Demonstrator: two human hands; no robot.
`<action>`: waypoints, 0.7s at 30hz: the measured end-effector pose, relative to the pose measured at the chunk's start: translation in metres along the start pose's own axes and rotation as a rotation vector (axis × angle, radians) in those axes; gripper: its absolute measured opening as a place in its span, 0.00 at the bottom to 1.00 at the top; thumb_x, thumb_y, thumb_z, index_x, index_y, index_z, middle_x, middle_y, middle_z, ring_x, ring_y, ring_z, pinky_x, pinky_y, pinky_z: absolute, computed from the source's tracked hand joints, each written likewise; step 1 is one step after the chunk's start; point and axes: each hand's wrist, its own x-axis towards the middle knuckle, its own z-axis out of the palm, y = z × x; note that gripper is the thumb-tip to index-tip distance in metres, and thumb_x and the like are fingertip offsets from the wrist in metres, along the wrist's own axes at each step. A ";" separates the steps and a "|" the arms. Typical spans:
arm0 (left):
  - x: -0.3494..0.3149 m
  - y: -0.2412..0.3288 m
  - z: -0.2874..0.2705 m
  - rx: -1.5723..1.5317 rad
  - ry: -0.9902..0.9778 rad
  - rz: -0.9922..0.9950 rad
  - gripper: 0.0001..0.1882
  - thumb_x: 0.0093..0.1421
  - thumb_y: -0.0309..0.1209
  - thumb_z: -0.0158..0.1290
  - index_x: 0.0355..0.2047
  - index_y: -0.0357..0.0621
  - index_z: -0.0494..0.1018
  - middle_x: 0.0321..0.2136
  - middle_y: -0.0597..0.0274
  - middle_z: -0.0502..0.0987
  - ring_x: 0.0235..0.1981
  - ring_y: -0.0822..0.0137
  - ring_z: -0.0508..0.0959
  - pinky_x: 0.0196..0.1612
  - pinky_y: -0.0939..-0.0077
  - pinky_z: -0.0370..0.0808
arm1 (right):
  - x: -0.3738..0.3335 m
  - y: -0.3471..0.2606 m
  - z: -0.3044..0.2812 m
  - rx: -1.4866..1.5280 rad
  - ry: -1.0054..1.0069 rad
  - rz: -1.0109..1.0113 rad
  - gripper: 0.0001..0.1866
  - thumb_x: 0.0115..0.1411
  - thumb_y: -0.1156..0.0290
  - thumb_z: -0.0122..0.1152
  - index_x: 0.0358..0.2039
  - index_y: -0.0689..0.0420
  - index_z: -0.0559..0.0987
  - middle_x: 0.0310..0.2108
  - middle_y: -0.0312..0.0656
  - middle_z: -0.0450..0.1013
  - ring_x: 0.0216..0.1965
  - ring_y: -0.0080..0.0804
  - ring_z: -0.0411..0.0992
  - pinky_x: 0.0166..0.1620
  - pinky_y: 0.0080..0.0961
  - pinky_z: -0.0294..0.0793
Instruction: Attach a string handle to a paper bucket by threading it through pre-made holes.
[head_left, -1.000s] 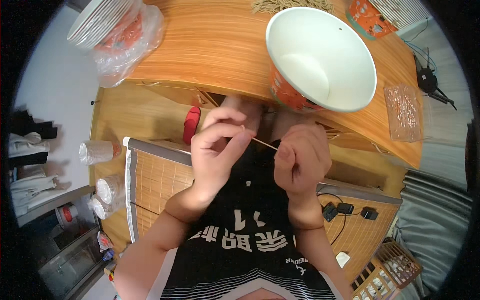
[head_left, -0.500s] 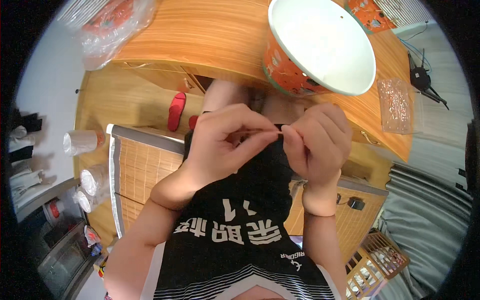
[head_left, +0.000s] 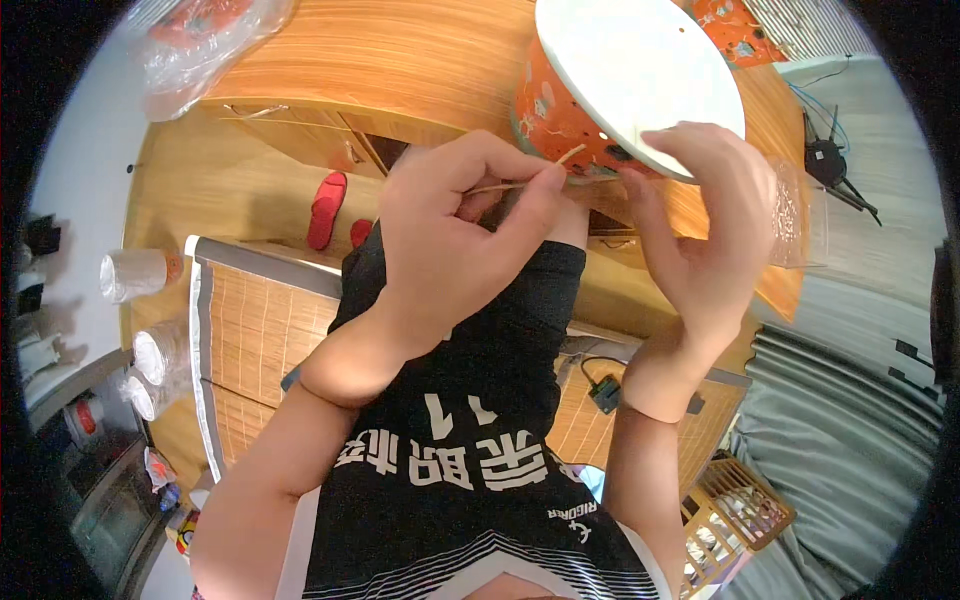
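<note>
My left hand (head_left: pixel 465 215) is closed in a pinch on a thin tan cord (head_left: pixel 572 154), whose short end sticks up past the fingertips. More of the cord shows inside the curled fingers. My right hand (head_left: pixel 715 210) is at the near rim of a bucket (head_left: pixel 565 110), fingers over the white inside and thumb below the outer edge. The bucket is orange with a printed pattern, white within, and tilted with its mouth toward me. Small holes show near its rim, one close to the left fingertips. Whether the cord reaches the right thumb is hard to make out.
The bucket rests at the edge of a wooden desk (head_left: pixel 400 60). A plastic-wrapped orange item (head_left: pixel 205 40) lies at the far left, another orange patterned item (head_left: pixel 738 35) at the far right. A clear textured plastic packet (head_left: pixel 790 215) and a black router (head_left: pixel 826 160) are right.
My right hand has moved away from the left, up and right to the bucket's rim. My left hand has risen toward the bucket, and the cord's end now shows.
</note>
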 end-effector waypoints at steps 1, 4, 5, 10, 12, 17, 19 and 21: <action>0.000 0.000 0.000 0.036 0.007 0.041 0.06 0.55 0.24 0.64 0.25 0.38 0.78 0.11 0.72 0.69 0.13 0.83 0.61 0.18 0.84 0.54 | -0.001 0.000 0.005 -0.002 -0.046 0.037 0.10 0.50 0.75 0.72 0.34 0.56 0.82 0.34 0.41 0.78 0.40 0.39 0.75 0.50 0.33 0.70; 0.001 0.001 0.003 0.014 0.014 0.018 0.06 0.55 0.25 0.64 0.25 0.38 0.78 0.12 0.73 0.70 0.13 0.85 0.63 0.18 0.86 0.56 | -0.002 0.001 0.010 0.031 -0.036 0.005 0.09 0.51 0.75 0.71 0.33 0.56 0.82 0.32 0.40 0.78 0.39 0.39 0.76 0.51 0.34 0.70; 0.001 0.000 0.006 0.009 0.012 0.013 0.06 0.55 0.25 0.64 0.25 0.38 0.78 0.12 0.73 0.70 0.13 0.85 0.63 0.18 0.86 0.56 | -0.002 0.000 0.009 0.046 -0.024 0.012 0.08 0.51 0.76 0.71 0.33 0.57 0.82 0.31 0.40 0.78 0.38 0.40 0.76 0.51 0.35 0.70; 0.001 -0.001 0.008 -0.038 -0.002 -0.018 0.05 0.57 0.24 0.63 0.27 0.37 0.78 0.15 0.72 0.75 0.17 0.88 0.68 0.19 0.90 0.60 | 0.001 -0.004 0.005 0.075 -0.053 0.037 0.07 0.53 0.74 0.70 0.33 0.58 0.82 0.32 0.41 0.78 0.38 0.40 0.76 0.54 0.37 0.70; 0.001 0.004 0.010 -0.076 0.002 -0.038 0.05 0.58 0.23 0.62 0.28 0.35 0.77 0.18 0.70 0.76 0.19 0.87 0.71 0.21 0.90 0.64 | 0.002 -0.003 0.003 0.080 -0.069 0.042 0.07 0.54 0.73 0.69 0.33 0.58 0.82 0.32 0.41 0.78 0.38 0.40 0.76 0.54 0.37 0.70; 0.001 0.010 0.012 -0.185 -0.030 -0.051 0.04 0.60 0.21 0.61 0.30 0.33 0.77 0.24 0.66 0.80 0.28 0.83 0.79 0.29 0.89 0.74 | 0.002 0.005 0.010 0.109 0.012 -0.042 0.07 0.52 0.66 0.70 0.29 0.52 0.81 0.26 0.39 0.74 0.33 0.42 0.72 0.41 0.37 0.66; 0.000 0.010 0.011 -0.163 -0.047 -0.085 0.04 0.60 0.21 0.61 0.31 0.33 0.77 0.25 0.64 0.81 0.30 0.81 0.80 0.33 0.87 0.76 | 0.003 0.006 0.012 0.134 0.014 -0.054 0.06 0.54 0.67 0.68 0.30 0.53 0.81 0.27 0.39 0.74 0.33 0.43 0.72 0.42 0.37 0.66; 0.002 0.011 0.012 -0.132 -0.043 -0.070 0.04 0.60 0.22 0.61 0.31 0.33 0.77 0.25 0.64 0.81 0.29 0.82 0.80 0.31 0.88 0.75 | 0.003 0.006 0.011 0.153 0.017 -0.063 0.04 0.55 0.68 0.67 0.30 0.53 0.81 0.27 0.39 0.75 0.33 0.43 0.72 0.42 0.37 0.66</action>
